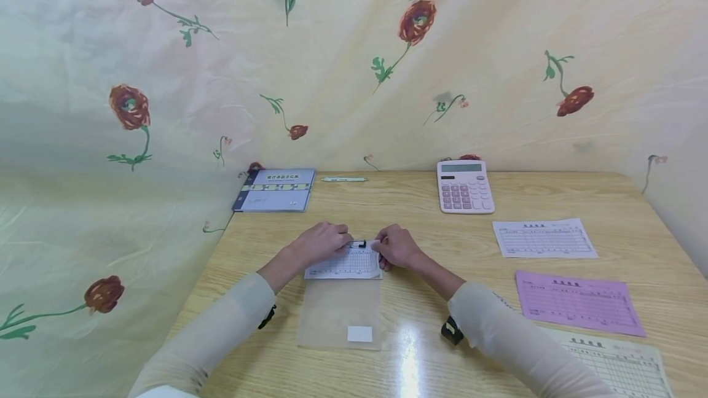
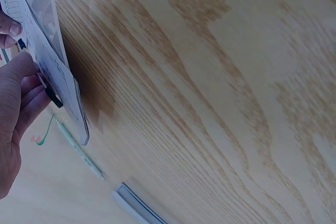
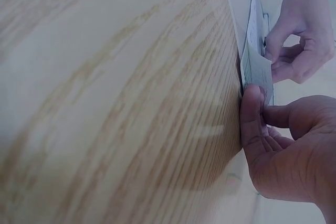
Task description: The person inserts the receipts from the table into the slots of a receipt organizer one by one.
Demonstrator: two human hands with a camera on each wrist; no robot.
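Note:
A printed form [image 1: 337,268] lies on the upper part of a translucent board [image 1: 340,312] with a white label near its lower edge. A slim clip with black ends [image 1: 361,244] sits at the top edge. My left hand [image 1: 326,242] grips this clip, its thumb and fingers around it in the left wrist view, where a black clip end [image 2: 54,97] shows beside the fingers. At the upper right corner, my right hand [image 1: 397,247] pinches the form's edge. The right wrist view shows the lifted, bent paper [image 3: 258,72] between thumb and fingers.
At the back left lie a blue booklet [image 1: 276,190] and a pen [image 1: 344,179]. A pink calculator [image 1: 464,188] is at the back right. On the right are a white form [image 1: 544,239], a purple form [image 1: 579,303] and a pale green form [image 1: 619,364]. A flowered curtain [image 1: 343,66] hangs behind the table.

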